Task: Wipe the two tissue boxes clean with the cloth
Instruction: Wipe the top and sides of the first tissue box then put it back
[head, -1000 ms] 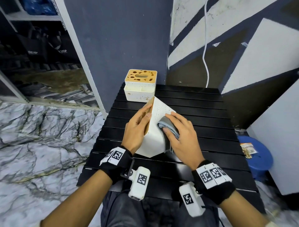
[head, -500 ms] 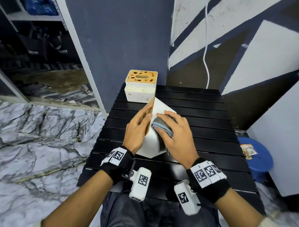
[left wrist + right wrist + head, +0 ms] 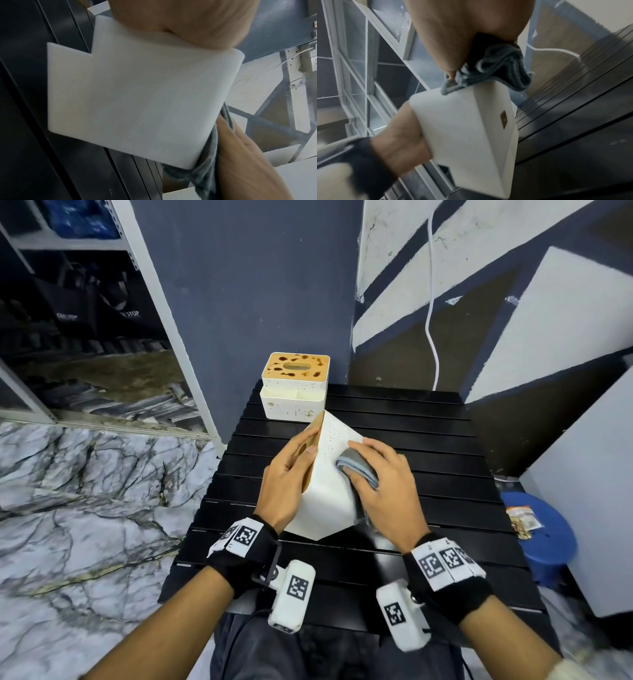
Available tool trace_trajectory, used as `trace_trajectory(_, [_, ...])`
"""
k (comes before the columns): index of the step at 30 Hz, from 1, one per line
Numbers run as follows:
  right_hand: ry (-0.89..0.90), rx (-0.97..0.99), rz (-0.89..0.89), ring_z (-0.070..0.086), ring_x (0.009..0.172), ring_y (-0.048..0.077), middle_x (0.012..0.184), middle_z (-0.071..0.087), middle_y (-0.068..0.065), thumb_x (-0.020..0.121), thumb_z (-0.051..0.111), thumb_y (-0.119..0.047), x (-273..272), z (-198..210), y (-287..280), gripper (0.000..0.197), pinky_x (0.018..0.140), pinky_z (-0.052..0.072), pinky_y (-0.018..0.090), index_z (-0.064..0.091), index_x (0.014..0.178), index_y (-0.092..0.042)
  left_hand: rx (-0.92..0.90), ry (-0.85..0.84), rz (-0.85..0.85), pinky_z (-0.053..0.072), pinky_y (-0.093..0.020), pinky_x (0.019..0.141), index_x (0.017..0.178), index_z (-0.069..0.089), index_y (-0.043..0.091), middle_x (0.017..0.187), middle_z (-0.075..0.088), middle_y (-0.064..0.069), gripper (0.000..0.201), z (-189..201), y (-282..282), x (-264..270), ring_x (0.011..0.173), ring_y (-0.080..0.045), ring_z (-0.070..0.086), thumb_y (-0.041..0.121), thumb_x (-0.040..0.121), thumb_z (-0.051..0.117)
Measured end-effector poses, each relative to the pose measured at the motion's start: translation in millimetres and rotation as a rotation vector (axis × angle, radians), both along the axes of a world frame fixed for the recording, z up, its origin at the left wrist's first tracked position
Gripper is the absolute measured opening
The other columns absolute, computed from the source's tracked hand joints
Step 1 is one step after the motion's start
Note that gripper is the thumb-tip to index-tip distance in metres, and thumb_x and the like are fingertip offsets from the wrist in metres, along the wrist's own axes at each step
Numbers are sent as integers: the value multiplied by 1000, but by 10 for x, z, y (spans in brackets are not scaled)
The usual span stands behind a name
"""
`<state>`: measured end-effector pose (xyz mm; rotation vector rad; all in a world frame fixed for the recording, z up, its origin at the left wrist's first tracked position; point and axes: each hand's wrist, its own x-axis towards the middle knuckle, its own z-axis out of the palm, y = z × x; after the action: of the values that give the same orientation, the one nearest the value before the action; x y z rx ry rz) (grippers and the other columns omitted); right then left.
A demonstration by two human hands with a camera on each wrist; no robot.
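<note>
A white tissue box [image 3: 325, 494] with a wooden lid stands tilted on one corner at the middle of the black slatted table [image 3: 428, 446]. My left hand [image 3: 294, 463] grips it from the left, fingers on the lid. My right hand [image 3: 380, 481] holds a bunched grey cloth [image 3: 358, 470] and presses it against the box's right white face. The left wrist view shows the box's bottom [image 3: 133, 97] with the cloth [image 3: 209, 169] along its right edge. In the right wrist view the cloth [image 3: 496, 70] sits on the box's upper edge [image 3: 471, 135]. A second tissue box [image 3: 294, 385] with a brown-stained lid stands at the table's back left.
Dark walls stand close behind the table, and a white cable [image 3: 433, 330] hangs down the wall at the back right. A blue stool [image 3: 537, 542] with a snack packet sits low to the right. Marble floor and metal shelving [image 3: 68, 244] lie to the left.
My right hand slid the cloth left across the box's face, then a little back to the right. The left hand keeps the box tilted in the same place.
</note>
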<state>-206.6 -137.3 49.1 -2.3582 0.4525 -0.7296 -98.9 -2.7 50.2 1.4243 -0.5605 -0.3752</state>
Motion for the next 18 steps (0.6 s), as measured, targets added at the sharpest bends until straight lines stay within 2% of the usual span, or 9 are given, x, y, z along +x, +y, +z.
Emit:
trace_trajectory(4, [-46,-49,81,41,112,9,135,48,-11,91,54,-45,-151,3,192,45,99,32,19,51,132,-28,15,-32,-11,43,-46,113,136,61,31,135,64,15,50,9,-6,-1,129,-8,58,48,89,55])
trace_trajectory(7, [-67,6,117,42,112,8,130,52,-12,90,61,-40,-75,69,210,42,97,35,19,49,128,-27,9,-15,-19,44,-46,112,138,60,28,135,65,13,47,3,-1,-3,128,-9,59,40,93,55])
trace_trajectory(9, [-57,-26,98,44,112,10,129,52,-10,91,59,-39,28,72,128,35,96,34,21,51,123,-27,7,-3,-15,44,-46,112,138,60,27,135,65,12,46,-7,3,-1,127,-10,59,37,94,55])
trace_trajectory(13, [-27,27,5,46,116,15,131,52,-6,91,58,-36,111,-3,-63,33,93,26,11,54,122,-25,27,-3,-16,45,-45,112,136,62,33,135,65,13,46,-9,-6,-2,126,-10,60,42,92,57])
trace_trajectory(18, [-14,41,14,42,117,12,134,48,-7,91,59,-36,-114,-40,55,35,93,21,2,54,124,-26,16,-18,4,45,-42,112,138,61,28,135,65,14,43,-6,-1,-2,127,-7,59,34,96,53])
